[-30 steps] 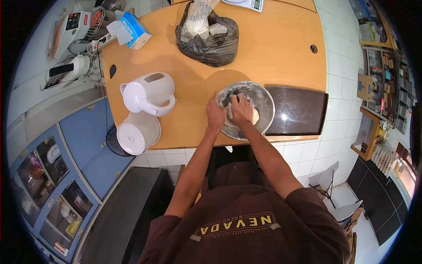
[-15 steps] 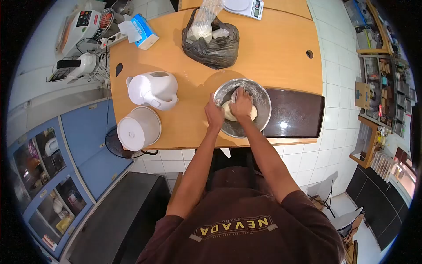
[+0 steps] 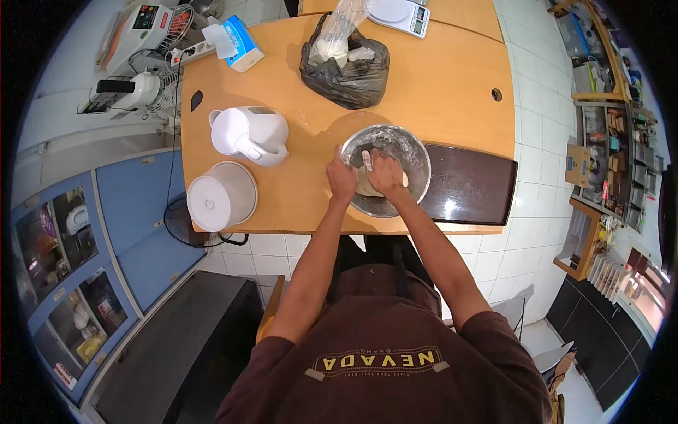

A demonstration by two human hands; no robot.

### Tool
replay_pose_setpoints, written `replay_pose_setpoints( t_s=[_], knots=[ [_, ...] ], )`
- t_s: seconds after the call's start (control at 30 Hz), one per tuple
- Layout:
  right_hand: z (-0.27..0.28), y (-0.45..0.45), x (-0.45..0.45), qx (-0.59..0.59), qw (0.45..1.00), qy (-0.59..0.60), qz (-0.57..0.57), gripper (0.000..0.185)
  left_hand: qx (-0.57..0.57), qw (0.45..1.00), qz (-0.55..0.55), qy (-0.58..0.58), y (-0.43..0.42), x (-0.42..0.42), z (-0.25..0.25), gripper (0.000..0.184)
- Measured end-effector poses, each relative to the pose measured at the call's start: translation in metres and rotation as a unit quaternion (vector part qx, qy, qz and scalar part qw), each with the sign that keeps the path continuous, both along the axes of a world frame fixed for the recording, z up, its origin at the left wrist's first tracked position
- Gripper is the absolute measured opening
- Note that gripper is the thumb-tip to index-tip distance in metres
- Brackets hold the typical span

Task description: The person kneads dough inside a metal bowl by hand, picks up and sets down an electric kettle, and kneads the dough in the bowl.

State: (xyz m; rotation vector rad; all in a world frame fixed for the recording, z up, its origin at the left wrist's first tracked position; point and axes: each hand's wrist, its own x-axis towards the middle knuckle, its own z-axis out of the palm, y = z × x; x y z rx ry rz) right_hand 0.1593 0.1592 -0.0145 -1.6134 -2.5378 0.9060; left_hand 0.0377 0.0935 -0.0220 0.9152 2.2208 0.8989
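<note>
A metal bowl (image 3: 418, 157) dusted with flour stands near the table's front edge. In it lies a pale lump of dough (image 3: 367, 187), partly hidden under my right hand (image 3: 383, 174), whose fingers press on it with whitish dough stuck near the thumb. At the bowl's left rim, my left hand (image 3: 341, 175) grips the edge, its fingers wrapped over the metal.
A dark tray (image 3: 472, 182) lies right of the bowl. On the left are a white kettle (image 3: 247, 133) and a white lidded container (image 3: 222, 196). Farther back: a black plastic bag (image 3: 349, 81), a white scale (image 3: 400, 15) and a tissue box (image 3: 243, 45).
The view has shifted slightly. My right hand has moved over the dough, from fingers spread at first to pressing down on it. My left hand has stayed at the bowl's left rim.
</note>
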Motion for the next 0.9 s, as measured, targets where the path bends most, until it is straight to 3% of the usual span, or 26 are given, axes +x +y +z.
replay_pose_setpoints(
  t_s=[0.13, 0.23, 0.33, 0.37, 0.47, 0.57, 0.67, 0.9],
  knots=[
    [0.011, 0.001, 0.001, 0.051, 0.998, 0.037, 0.003, 0.038, 0.027, 0.999, -0.017, 0.03, -0.004, -0.005, -0.005, 0.069],
    [0.02, -0.012, 0.006, -0.022, 0.998, 0.058, -0.026, 0.039, 0.02, 1.0, -0.001, 0.02, -0.003, -0.008, -0.007, 0.07],
    [0.025, -0.039, 0.008, 0.039, 0.997, 0.059, -0.017, 0.039, -0.012, 1.0, 0.017, -0.013, 0.003, -0.012, 0.003, 0.07],
    [0.02, -0.043, 0.008, -0.025, 0.998, 0.034, -0.041, 0.036, -0.006, 1.0, 0.012, -0.002, 0.004, -0.012, 0.002, 0.071],
    [0.036, -0.048, 0.0, 0.114, 0.993, 0.019, -0.028, 0.038, 0.002, 1.0, 0.004, 0.022, 0.002, -0.012, -0.005, 0.072],
    [0.012, -0.048, 0.002, 0.052, 0.998, -0.024, 0.007, 0.044, -0.008, 1.0, 0.006, 0.008, 0.006, -0.013, -0.001, 0.072],
    [0.002, -0.043, -0.006, 0.054, 0.998, -0.022, -0.01, 0.046, -0.029, 0.999, 0.003, -0.015, 0.011, -0.013, 0.016, 0.07],
    [-0.011, -0.024, -0.015, 0.057, 0.997, -0.032, -0.041, 0.044, 0.001, 1.0, 0.001, 0.011, 0.015, -0.012, 0.005, 0.064]
  ],
)
